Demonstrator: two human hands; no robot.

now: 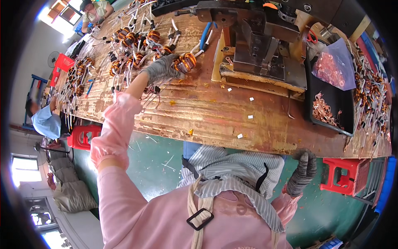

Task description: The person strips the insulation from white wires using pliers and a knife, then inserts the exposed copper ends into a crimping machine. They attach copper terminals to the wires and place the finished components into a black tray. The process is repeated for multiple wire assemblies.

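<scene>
My left hand [163, 69], in a grey knit glove, reaches across the wooden workbench [199, 120]. Its fingers are closed on a copper-wound ring coil [185, 62], which has white leads with black sleeves. More ring coils [126, 37] lie in a tangle of leads just beyond and to the left. Low on the right, my right hand [303, 172], also gloved in grey, is at the bench's front edge. Its fingers are bent and pressed together, and the palm side is hidden, so anything in it cannot be made out.
A heavy metal press [265, 54] stands on the bench, right of centre. Beside it, a black tray [331, 124] holds copper terminals [322, 108] and a plastic bag [333, 66] of more terminals. Red stools [344, 176] stand by the bench. Two people sit farther left.
</scene>
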